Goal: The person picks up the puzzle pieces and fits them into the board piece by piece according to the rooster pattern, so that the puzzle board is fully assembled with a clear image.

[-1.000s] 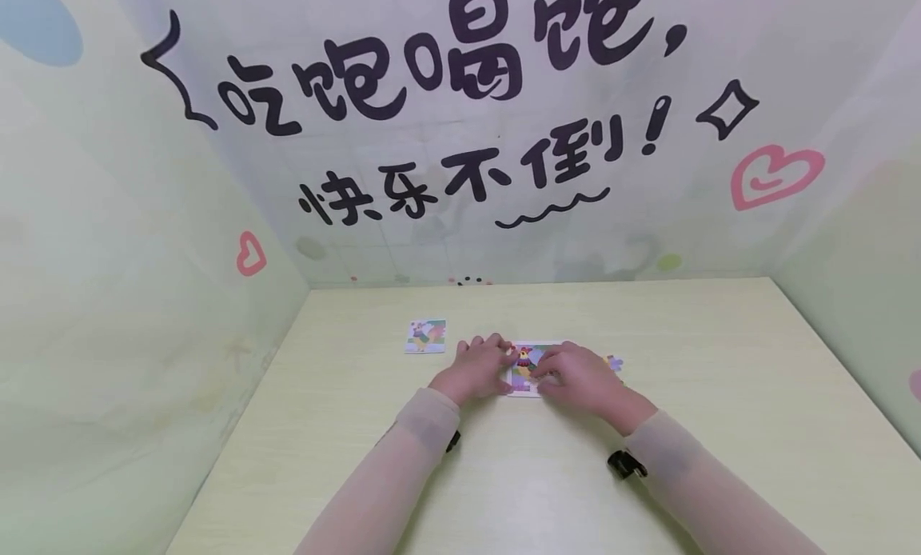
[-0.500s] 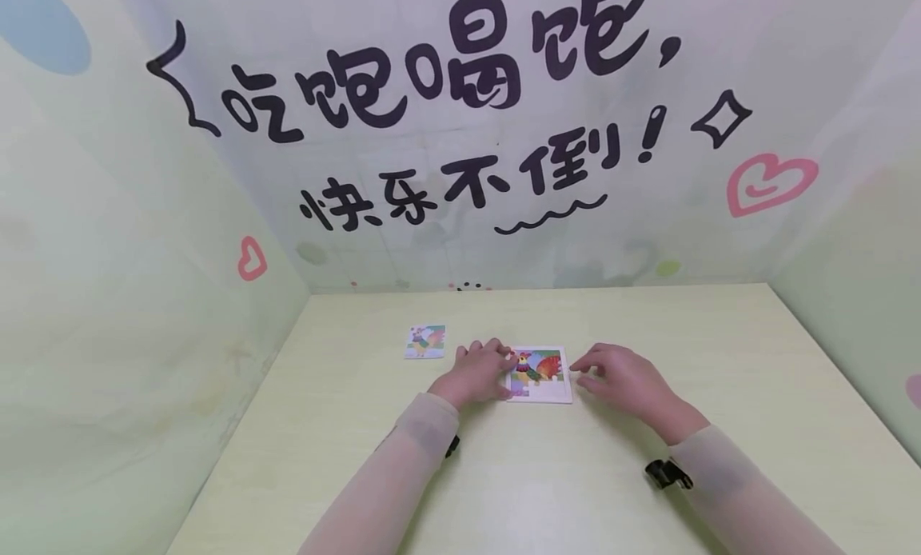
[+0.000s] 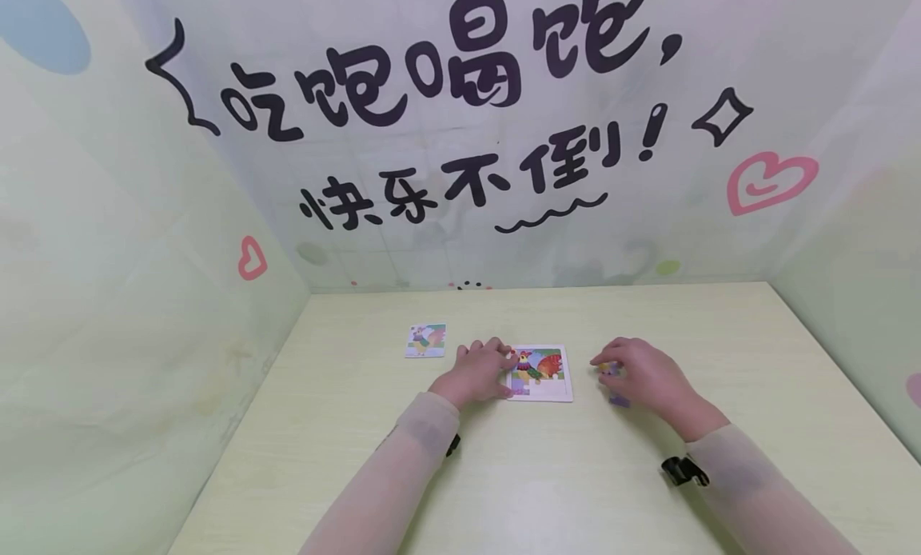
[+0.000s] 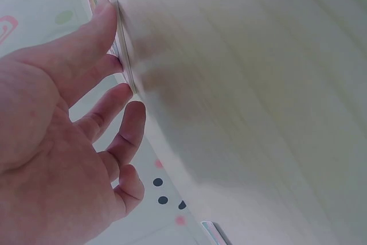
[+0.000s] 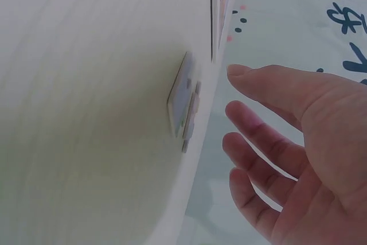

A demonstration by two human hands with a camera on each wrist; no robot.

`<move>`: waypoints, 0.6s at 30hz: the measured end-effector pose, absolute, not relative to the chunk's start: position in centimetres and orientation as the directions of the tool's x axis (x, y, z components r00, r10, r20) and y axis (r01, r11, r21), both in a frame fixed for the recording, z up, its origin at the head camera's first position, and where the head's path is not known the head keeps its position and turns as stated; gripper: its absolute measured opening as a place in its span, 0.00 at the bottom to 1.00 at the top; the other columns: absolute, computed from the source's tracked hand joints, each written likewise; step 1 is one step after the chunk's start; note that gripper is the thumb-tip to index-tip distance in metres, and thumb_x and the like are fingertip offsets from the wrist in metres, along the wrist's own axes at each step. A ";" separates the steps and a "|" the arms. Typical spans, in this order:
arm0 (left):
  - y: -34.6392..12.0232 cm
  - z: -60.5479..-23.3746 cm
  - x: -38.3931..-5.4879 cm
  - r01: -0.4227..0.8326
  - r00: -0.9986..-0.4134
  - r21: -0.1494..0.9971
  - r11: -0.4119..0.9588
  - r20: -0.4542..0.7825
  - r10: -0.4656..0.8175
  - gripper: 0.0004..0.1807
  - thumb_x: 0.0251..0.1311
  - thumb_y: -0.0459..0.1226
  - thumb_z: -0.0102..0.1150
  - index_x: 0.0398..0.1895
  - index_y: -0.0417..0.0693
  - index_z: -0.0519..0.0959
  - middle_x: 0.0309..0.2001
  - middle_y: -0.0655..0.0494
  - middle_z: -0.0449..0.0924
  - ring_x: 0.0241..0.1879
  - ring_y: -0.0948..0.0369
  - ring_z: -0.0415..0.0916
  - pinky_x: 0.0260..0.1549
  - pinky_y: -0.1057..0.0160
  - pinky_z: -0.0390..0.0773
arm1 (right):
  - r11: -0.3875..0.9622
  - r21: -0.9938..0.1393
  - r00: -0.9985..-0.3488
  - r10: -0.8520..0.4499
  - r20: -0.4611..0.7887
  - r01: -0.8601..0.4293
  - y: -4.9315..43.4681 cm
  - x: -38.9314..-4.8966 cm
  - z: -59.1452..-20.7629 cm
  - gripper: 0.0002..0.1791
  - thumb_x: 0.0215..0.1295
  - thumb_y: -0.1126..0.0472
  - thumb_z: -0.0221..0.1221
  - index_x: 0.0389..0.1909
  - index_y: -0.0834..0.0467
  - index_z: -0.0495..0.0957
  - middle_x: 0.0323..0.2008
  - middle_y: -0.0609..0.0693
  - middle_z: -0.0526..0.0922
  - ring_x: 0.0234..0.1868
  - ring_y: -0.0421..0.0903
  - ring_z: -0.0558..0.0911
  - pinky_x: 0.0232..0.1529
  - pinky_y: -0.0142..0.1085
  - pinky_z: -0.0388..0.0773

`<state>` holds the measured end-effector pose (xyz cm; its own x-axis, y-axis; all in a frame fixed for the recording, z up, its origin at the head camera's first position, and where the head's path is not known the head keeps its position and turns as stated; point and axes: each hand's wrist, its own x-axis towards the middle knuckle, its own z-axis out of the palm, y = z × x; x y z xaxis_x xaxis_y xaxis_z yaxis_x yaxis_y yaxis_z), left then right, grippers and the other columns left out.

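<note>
A white-framed jigsaw puzzle board with a rooster picture lies mid-table, its lower right part showing plain white. My left hand grips the board's left side, thumb near the front corner and index finger near the back. In the left wrist view, that thumb lies along the board's edge and the other fingers are bent. To the right of the board, my right hand hovers over loose jigsaw pieces, partly hiding them. The right wrist view shows the pieces lying on the table, apart from the loosely curved fingers.
A small rooster picture card lies to the left, behind the left hand. The pale wooden table meets a printed fabric wall at the back, with more fabric at both sides. Each wrist carries a small black camera.
My right hand has moved from over the board rightward to the loose pieces, uncovering the rooster's red tail in the puzzle. The left hand keeps its place on the board.
</note>
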<state>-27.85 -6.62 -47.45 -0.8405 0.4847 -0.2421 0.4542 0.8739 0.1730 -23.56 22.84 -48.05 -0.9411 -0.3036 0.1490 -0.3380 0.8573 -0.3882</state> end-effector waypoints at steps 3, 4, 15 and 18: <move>-6.6 -47.4 -27.9 0.457 -0.839 0.166 0.874 -0.245 0.486 0.39 0.61 0.52 0.71 0.76 0.63 0.69 0.75 0.59 0.66 0.60 0.55 0.66 0.56 0.52 0.62 | 0.865 -0.377 -0.943 -0.295 0.154 -0.332 23.2 -23.5 -48.2 0.11 0.58 0.61 0.73 0.43 0.54 0.90 0.46 0.52 0.88 0.49 0.57 0.84 0.50 0.55 0.82; -6.5 -47.5 -27.9 0.459 -0.838 0.165 0.873 -0.244 0.487 0.39 0.61 0.52 0.71 0.76 0.63 0.69 0.75 0.59 0.66 0.60 0.55 0.66 0.56 0.52 0.62 | 0.868 -0.374 -0.944 -0.291 0.154 -0.328 23.3 -23.5 -48.2 0.11 0.58 0.60 0.73 0.43 0.54 0.90 0.46 0.52 0.88 0.50 0.57 0.84 0.50 0.55 0.81; -6.7 -47.6 -28.1 0.462 -0.838 0.174 0.869 -0.236 0.493 0.38 0.61 0.51 0.70 0.75 0.64 0.71 0.75 0.58 0.66 0.65 0.54 0.66 0.61 0.49 0.62 | 0.910 -0.341 -0.971 -0.216 0.101 -0.238 24.3 -24.3 -49.2 0.16 0.60 0.53 0.73 0.45 0.56 0.89 0.40 0.50 0.88 0.40 0.51 0.82 0.38 0.48 0.80; -6.7 -47.6 -28.1 0.461 -0.837 0.175 0.870 -0.240 0.492 0.37 0.61 0.51 0.71 0.74 0.63 0.72 0.73 0.58 0.67 0.63 0.54 0.66 0.60 0.50 0.62 | 0.912 -0.342 -0.974 -0.208 0.088 -0.226 24.4 -24.3 -49.3 0.16 0.60 0.52 0.72 0.46 0.56 0.88 0.39 0.50 0.87 0.40 0.51 0.82 0.36 0.47 0.80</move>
<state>-28.05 -6.69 -47.61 -0.8369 0.4919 -0.2399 0.4610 0.8699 0.1755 -24.32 24.41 -49.31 -0.9742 -0.2079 0.0881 -0.2256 0.9124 -0.3417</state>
